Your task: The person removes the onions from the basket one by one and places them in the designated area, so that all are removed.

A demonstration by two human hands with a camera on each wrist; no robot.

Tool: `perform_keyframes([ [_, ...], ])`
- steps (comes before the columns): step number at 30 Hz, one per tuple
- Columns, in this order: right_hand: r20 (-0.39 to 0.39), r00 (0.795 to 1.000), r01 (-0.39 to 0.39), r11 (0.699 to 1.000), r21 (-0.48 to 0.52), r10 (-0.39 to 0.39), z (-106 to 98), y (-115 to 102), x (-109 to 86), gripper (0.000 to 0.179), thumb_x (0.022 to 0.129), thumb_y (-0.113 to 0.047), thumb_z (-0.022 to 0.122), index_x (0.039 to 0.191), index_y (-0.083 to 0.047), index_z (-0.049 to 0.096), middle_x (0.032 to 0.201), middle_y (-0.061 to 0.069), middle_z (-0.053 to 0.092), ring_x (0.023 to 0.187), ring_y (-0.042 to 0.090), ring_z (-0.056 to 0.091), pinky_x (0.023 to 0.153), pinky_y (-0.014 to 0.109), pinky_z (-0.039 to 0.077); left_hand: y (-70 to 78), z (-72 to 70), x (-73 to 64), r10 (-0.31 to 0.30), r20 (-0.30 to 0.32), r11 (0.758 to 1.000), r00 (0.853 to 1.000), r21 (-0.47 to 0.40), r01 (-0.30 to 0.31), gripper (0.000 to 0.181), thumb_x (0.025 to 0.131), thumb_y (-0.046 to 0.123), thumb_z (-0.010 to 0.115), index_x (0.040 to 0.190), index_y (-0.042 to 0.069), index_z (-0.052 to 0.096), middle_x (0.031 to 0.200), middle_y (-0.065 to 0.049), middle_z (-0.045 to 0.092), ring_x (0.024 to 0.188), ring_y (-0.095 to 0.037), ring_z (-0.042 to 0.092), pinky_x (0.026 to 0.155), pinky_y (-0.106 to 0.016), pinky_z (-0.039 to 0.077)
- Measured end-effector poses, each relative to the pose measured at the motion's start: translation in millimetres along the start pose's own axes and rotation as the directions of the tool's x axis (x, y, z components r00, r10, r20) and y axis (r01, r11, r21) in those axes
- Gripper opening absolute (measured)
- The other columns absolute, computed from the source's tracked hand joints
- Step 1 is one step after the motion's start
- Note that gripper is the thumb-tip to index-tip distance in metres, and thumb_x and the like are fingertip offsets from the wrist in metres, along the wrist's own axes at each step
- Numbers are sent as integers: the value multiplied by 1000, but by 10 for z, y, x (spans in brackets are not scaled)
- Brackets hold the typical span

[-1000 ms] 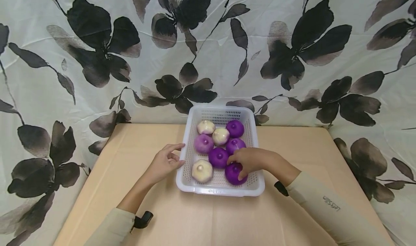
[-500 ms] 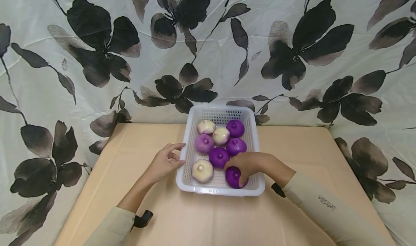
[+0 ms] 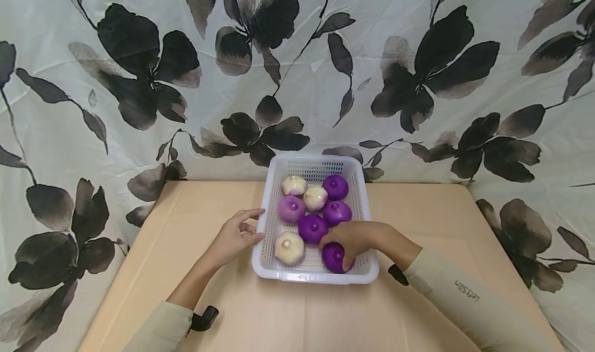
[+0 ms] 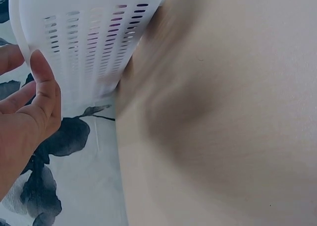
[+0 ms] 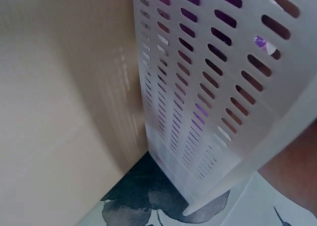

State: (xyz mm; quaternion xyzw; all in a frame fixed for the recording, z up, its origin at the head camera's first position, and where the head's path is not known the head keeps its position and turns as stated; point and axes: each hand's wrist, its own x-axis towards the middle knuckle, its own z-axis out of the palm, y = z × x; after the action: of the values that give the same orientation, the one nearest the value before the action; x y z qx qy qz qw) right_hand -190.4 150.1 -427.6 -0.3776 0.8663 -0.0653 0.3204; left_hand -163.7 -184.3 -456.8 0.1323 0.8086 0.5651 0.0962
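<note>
A white plastic basket point(image 3: 314, 276) with slotted walls holds several purple and cream onions. My right hand point(image 3: 350, 240) reaches over its right rim and grips a purple onion point(image 3: 333, 257) in the near right corner, fingers on the far side and thumb on the near side. Another purple onion point(image 3: 313, 228) lies just beyond these fingers. A cream onion point(image 3: 289, 248) sits in the near left corner. At the left rim, my left hand point(image 3: 236, 236) touches the basket with fingertip and thumb, fingers loosely bent. In the right wrist view the basket wall point(image 5: 198, 87) hides the gripping fingers.
Farther back in the basket are a pale purple onion point(image 3: 291, 209), two cream onions point(image 3: 315, 198) and two more purple onions point(image 3: 335, 187). The basket stands on a light brown tabletop point(image 3: 297, 321), in front of a floral cloth point(image 3: 325, 114).
My right hand has shifted slightly left and settled around the near right purple onion. The left hand and basket stay in place; the head view has tilted a little.
</note>
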Motion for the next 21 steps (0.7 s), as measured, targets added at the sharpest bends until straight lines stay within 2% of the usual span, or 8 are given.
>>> perform_keyframes([
  [5,-23,1000,20,1000,9,-20,-8,-2,-60,64,73,-19,93,131,-28,67,123,-7,63,115,13,57,106,37,50,-4,5,-17,13,2,1000,1000,5,-13,63,89,0,75,147,-2,52,136,-26,51,89,-20,66,69,-21,58],
  [11,-90,994,70,996,63,-64,-27,48,-175,65,74,-17,90,134,-25,67,124,-7,63,116,12,57,106,36,49,-9,8,-6,11,10,1000,1000,-2,-11,63,90,0,74,148,-2,51,136,-26,51,88,-18,67,70,-21,59],
  [17,-138,989,83,982,167,-60,-75,71,-328,67,79,-19,87,141,-25,62,134,-4,62,124,17,57,109,42,49,-23,-2,-15,0,10,1000,1000,16,0,63,89,1,76,147,0,52,136,-24,53,89,-20,66,68,-21,57],
  [21,-197,978,115,969,218,-71,-115,118,-432,68,82,-19,85,144,-24,60,139,0,61,129,21,57,108,45,50,-27,-4,-20,3,12,1000,1000,22,-3,63,89,2,76,147,0,53,136,-24,53,89,-21,66,67,-21,56],
])
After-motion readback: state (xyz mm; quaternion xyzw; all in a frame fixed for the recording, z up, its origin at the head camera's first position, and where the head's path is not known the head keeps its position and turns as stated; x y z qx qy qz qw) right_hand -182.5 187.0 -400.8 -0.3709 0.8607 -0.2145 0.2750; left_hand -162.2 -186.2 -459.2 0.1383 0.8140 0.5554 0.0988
